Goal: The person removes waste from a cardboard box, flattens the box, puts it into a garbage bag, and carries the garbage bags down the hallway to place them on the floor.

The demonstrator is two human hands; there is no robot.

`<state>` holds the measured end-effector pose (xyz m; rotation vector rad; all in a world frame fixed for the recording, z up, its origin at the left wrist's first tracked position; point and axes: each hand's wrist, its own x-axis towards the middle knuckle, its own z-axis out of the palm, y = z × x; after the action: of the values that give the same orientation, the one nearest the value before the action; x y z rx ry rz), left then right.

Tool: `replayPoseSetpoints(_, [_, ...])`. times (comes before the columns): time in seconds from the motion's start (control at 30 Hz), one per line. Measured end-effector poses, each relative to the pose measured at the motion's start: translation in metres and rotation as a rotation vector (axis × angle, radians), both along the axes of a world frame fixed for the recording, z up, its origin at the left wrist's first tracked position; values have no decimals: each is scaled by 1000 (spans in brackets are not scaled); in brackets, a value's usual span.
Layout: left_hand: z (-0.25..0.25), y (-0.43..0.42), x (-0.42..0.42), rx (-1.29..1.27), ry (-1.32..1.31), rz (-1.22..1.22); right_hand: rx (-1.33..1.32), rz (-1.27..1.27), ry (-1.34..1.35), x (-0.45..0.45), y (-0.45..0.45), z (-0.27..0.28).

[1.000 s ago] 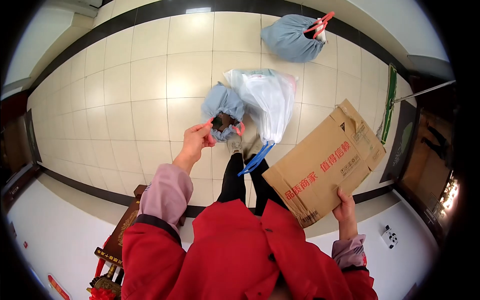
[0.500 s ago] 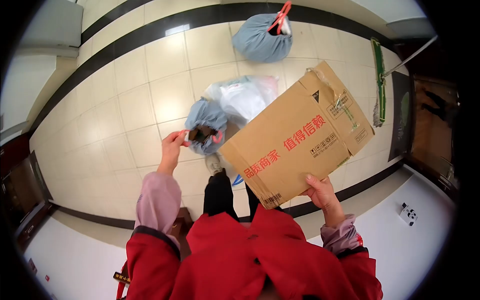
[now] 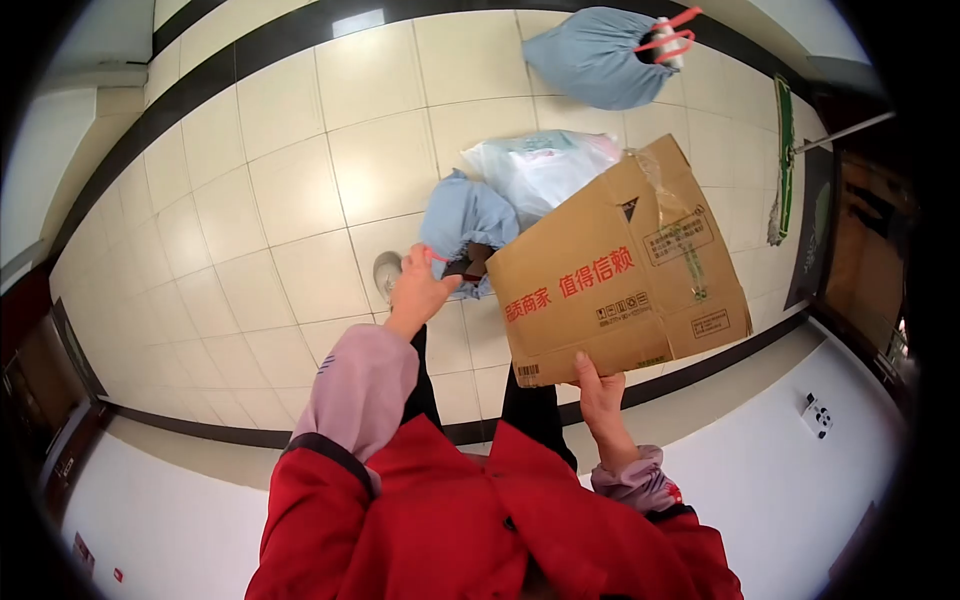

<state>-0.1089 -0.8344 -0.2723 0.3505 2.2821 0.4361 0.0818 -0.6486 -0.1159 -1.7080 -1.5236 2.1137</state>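
Observation:
My left hand (image 3: 420,290) is at the mouth of a small blue-grey bag (image 3: 460,215), its fingers closed round the bag's pink drawstring. Something dark shows inside that bag's opening. In my right hand (image 3: 600,395) is a flattened cardboard box (image 3: 610,270) with red printing, gripped at its lower edge, thumb on top. The box's left corner lies close to the small bag's opening. Behind the box, and partly covered by it, a white plastic bag (image 3: 545,170) sits on the floor.
A larger blue-grey bag (image 3: 600,60) with pink drawstrings stands on the tiled floor (image 3: 290,185) at the back. A green mop (image 3: 783,160) with a metal pole lies at the right. My shoe (image 3: 387,275) is left of the small bag.
The cardboard has swung round in my right hand and now covers the white bag's lower part and blue strings. My left foot has stepped out to the left. The left hand stays at the small bag.

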Motion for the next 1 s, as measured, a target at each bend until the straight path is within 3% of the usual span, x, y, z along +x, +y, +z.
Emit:
replayPoseSetpoints(0.2, [12,55,2,153,389,-261,156,180,-92,12,-5,-26])
replayPoseSetpoints(0.3, [12,84,6,-116,-1,-253,106,201,-128,14,4,-25])
replayPoseSetpoints(0.4, [-59,63,40,-189,87,-237,132,152,-77,14,2,-32])
replayPoseSetpoints(0.6, [-25,49,54,-133,-12,-288,237,76,-14,4,10,-61])
replayPoseSetpoints(0.7, [-13,43,67,-12,12,-241,99,-129,48,-16,17,-73])
replayPoseSetpoints(0.83, [-38,36,64,189,37,-130,-2,-332,132,-23,-6,-94])
replayPoseSetpoints(0.93, [-48,39,55,229,-102,51,45,-300,74,-15,-18,-105])
replayPoseSetpoints(1.0, [-47,40,48,339,-118,262,332,79,16,15,-16,-112])
